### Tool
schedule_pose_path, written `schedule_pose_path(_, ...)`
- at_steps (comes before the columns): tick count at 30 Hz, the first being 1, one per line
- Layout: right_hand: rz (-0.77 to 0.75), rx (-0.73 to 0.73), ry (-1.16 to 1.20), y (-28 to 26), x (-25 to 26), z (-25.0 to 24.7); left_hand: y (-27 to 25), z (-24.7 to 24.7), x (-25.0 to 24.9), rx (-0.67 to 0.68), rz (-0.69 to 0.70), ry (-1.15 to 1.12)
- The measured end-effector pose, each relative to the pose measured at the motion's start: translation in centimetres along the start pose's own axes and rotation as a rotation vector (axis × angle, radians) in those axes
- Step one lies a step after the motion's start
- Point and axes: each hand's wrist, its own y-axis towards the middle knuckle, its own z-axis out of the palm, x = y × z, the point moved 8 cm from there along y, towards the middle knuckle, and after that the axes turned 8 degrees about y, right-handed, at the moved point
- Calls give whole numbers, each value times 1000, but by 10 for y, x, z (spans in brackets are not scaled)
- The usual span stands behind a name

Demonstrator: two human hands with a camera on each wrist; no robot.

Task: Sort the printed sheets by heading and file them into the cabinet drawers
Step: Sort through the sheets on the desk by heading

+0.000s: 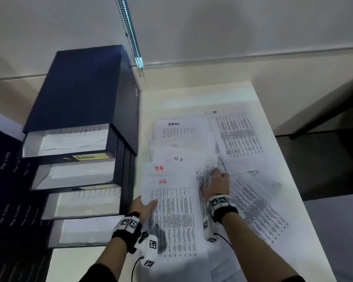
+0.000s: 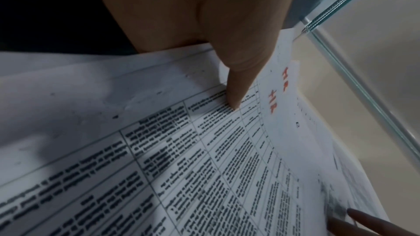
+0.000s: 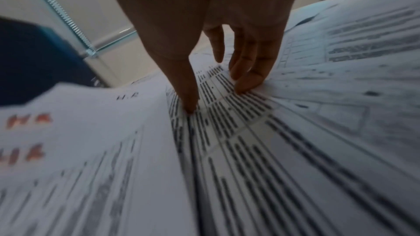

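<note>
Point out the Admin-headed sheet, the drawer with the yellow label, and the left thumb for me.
Admin sheet [image 1: 176, 129], head view: upper part, just under its heading.
Yellow-labelled drawer [image 1: 90, 157], head view: on the label at its front edge.
Left thumb [image 2: 236, 85], left wrist view: the thumb's end, pressing the red-HR sheet.

Left hand [image 1: 143, 207] pinching; right hand [image 1: 216, 184] seemingly splayed.

Navy cabinet [image 1: 84, 84]; seemingly red-lettered sheet [image 1: 171, 210].

The left hand [image 1: 141, 208] is hiding its fingers under the HR sheet [image 1: 171, 216]; the table print is blurring beyond reading.
</note>
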Motion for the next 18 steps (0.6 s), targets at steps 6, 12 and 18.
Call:
schedule_pose_path(6,33,41,16,19,5,-3,19,4,14,-42,-36,-31)
schedule_pose_path(12,59,58,26,27,13,-3,23,11,10,-5,-9,-51)
schedule_pose_path(18,109,71,76,34,14,-10,26,9,10,60,112,-84)
